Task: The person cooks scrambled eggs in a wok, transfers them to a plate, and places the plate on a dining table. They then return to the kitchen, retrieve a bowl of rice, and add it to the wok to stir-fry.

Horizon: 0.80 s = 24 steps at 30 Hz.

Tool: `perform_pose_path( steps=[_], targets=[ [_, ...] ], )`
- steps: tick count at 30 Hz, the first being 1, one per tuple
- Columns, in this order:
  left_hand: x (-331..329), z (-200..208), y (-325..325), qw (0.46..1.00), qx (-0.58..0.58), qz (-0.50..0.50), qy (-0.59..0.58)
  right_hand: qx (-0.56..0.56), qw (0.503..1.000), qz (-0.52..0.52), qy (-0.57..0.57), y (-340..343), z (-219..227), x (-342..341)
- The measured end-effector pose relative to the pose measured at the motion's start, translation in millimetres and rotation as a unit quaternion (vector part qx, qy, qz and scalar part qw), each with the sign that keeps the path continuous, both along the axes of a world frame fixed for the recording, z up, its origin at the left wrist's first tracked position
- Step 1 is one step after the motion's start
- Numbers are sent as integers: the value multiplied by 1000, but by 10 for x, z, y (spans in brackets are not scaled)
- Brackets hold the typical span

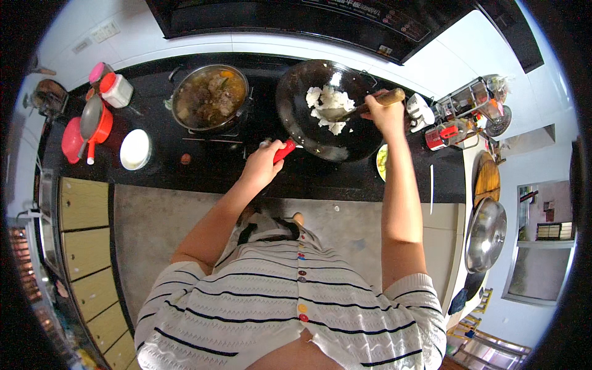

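A dark wok point(351, 145) stands on the black cooktop in front of me, with white clumps of what looks like cooked rice point(333, 100) in its middle. My left hand point(262, 163) is closed round the wok's red handle point(284, 151), at its near left side. Over the wok's right rim, my right hand point(385, 117) grips a spatula with a wooden handle point(391, 97). The spatula's metal blade point(335, 115) touches the rice. A pale plate with chopped green food point(382, 161) sits below my right wrist, partly hidden by the forearm.
Left of the wok is a pot of brown stew point(209, 102). Further left are a white bowl point(135, 149), a red strainer point(98, 126) and a red-lidded jar point(116, 90). Condiment racks point(465, 102) crowd the right; a metal lid point(486, 234) lies nearer. A range hood point(296, 21) overhangs the back.
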<state>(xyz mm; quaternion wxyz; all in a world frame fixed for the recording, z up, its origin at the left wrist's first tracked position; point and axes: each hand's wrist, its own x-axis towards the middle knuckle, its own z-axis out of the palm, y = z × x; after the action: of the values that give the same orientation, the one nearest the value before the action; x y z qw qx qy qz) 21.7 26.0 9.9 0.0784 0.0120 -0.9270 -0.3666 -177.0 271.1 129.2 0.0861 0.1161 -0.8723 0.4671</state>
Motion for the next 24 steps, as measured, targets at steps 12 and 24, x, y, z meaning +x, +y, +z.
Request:
perform_pose_path(
  steps=[12, 24],
  targets=[
    [-3, 69, 13, 1000, 8, -7, 6, 31, 999, -16, 4, 11, -190, 19],
    [6, 59, 29, 1000, -3, -12, -7, -76, 995, -59, 28, 123, -449, -268]
  ],
)
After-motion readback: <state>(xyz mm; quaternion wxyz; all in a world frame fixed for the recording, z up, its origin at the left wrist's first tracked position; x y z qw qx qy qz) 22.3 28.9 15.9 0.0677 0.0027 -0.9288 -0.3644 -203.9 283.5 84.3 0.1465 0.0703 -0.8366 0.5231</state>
